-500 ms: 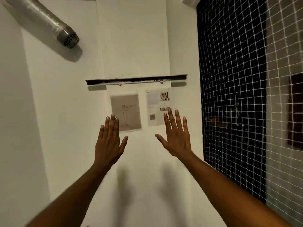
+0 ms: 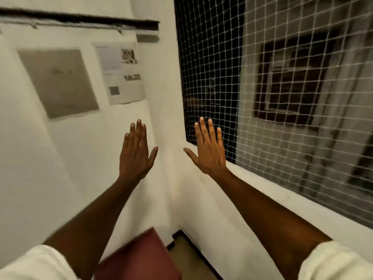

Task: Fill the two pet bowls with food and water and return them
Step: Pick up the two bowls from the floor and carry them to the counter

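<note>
Blur softens the two papers [image 2: 121, 71] on the wall, so their print is unreadable. Left hand [image 2: 135, 156] and right hand [image 2: 210, 152] are raised, fingers spread, holding nothing. No pet bowl appears.

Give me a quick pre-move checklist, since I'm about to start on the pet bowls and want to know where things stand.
1. Left hand free: ok, open, fingers spread, holding nothing.
2. Right hand free: ok, open and empty.
3. Pet bowls located: not ok, none in view.
4. Food and water source located: not ok, none visible.
5. Floor ahead passable: cannot tell; a dark red object sits low in the corner.
6. View sharp: not ok, the wall papers are blurred.
</note>
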